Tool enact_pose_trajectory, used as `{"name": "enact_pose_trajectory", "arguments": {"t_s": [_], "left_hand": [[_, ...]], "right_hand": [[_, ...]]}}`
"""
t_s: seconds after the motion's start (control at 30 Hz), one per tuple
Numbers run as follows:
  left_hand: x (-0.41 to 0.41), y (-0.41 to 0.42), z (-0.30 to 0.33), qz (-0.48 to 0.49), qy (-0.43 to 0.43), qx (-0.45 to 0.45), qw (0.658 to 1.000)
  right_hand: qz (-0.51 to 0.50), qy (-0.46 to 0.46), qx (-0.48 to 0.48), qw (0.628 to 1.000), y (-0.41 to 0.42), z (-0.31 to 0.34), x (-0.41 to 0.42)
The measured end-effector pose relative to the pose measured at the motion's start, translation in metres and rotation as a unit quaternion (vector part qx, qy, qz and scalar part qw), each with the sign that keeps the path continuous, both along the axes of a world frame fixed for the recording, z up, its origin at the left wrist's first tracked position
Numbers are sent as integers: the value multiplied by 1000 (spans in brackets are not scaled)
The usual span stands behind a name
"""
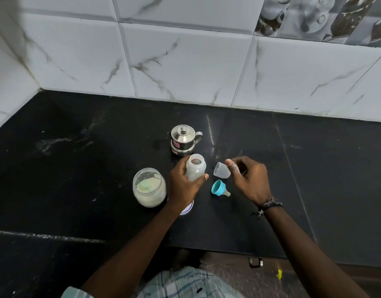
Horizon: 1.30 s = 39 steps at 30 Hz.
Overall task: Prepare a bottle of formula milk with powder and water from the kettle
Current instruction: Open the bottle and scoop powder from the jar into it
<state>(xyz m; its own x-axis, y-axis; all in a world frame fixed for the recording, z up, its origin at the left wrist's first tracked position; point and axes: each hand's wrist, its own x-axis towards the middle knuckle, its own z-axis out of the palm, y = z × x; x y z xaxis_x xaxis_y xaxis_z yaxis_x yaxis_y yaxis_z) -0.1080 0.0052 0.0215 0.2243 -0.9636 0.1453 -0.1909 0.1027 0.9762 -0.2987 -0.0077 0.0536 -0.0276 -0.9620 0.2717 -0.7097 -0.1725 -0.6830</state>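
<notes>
- We have the feeding bottle (196, 170) in our left hand (183, 186), fingers and thumb wrapped round its body; it is open-mouthed, tilted a little, above the middle of the dark worktop (77, 190), just near of the kettle.
- Our right hand (248, 179) pinches the clear cap (221, 169) between thumb and fingertips, just right of the bottle and apart from it.
- We judge the step in hand to be clearing the cap aside so the bottle can be filled. It would go best if we set the cap down well right of the teat, then stand the bottle upright on the worktop before any powder or water goes in.
- The blue collar with its teat (219, 188) lies on its side just near of the cap; we should keep it off the path of the pour.
- The powder jar (149, 187) stands open to the left, a pale scoop showing inside; a level scoop over the bottle mouth would spare us spills.
- A white lid (187, 209) lies partly hidden under our left wrist.
- The small steel kettle (183, 139) stands just far of the bottle, lid on, handle to the right. It carries a red sticker, but its writing is too small for us to read. We find no other legible label.
</notes>
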Motion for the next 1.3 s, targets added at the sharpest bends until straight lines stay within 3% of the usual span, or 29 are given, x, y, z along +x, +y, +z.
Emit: {"name": "enact_pose_trajectory", "arguments": {"t_s": [0.2,0.47,0.73,0.97,1.03,1.17,1.3], "left_hand": [[10,-11,35,27,32,-52,998],[78,-27,73,52,64,-91,992],[132,-24,63,93,71,-58,991],[145,-17,49,112,53,-48,991],[147,-15,47,118,50,-43,991],[155,-13,44,132,50,-44,989],[157,-12,43,151,42,-32,987]], "right_hand": [[10,-89,-61,994,-11,19,23],[86,-116,29,989,-20,43,78],[227,78,119,963,-16,59,151],[228,303,149,913,-11,52,208],[215,350,111,905,-4,58,213],[235,336,80,909,2,71,215],[307,377,123,865,-2,79,218]]}}
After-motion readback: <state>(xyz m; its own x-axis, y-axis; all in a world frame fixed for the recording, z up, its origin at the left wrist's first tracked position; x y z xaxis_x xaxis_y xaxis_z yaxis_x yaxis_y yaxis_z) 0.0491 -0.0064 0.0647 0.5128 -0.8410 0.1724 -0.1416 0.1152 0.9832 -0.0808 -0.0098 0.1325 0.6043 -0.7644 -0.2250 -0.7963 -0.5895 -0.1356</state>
